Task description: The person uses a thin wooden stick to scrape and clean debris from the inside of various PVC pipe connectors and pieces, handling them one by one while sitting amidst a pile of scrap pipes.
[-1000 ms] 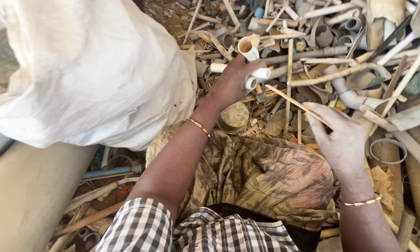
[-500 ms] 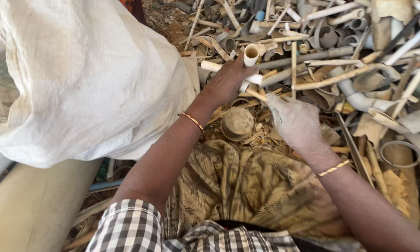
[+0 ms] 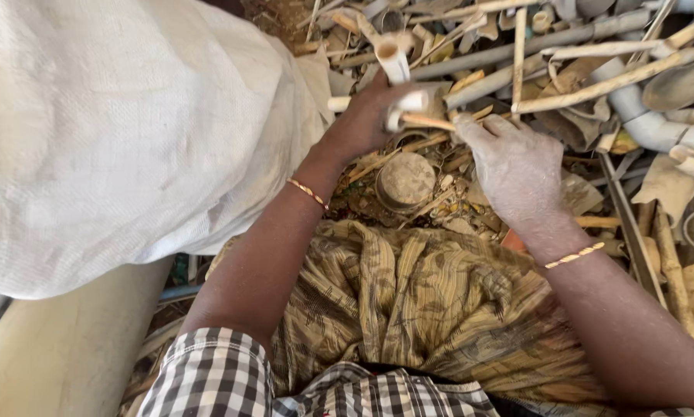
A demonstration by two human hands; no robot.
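Observation:
My left hand (image 3: 369, 116) is closed around a few short white plastic pipe pieces (image 3: 394, 60), one standing upright above my fist, others poking out to the side. My right hand (image 3: 517, 166), dusty and palm down, reaches in beside it; its fingertips touch a thin tan strip (image 3: 426, 121) that lies against the pipe pieces. Whether the right hand grips the strip is unclear. Both hands hover over a heap of scrap plastic pipes and strips (image 3: 594, 69). A round dirty cap (image 3: 406, 181) lies just below the hands.
A big white woven sack (image 3: 123, 131) bulges at the left, close to my left arm. A wide pale pipe (image 3: 61, 347) lies at bottom left. Patterned brown cloth (image 3: 409, 301) covers my lap. Pipe bends and a ring lie at the right edge.
My right hand has moved left from the pile at the right to meet my left hand, carrying a thin strip. The left hand keeps its hold on the white pipe pieces.

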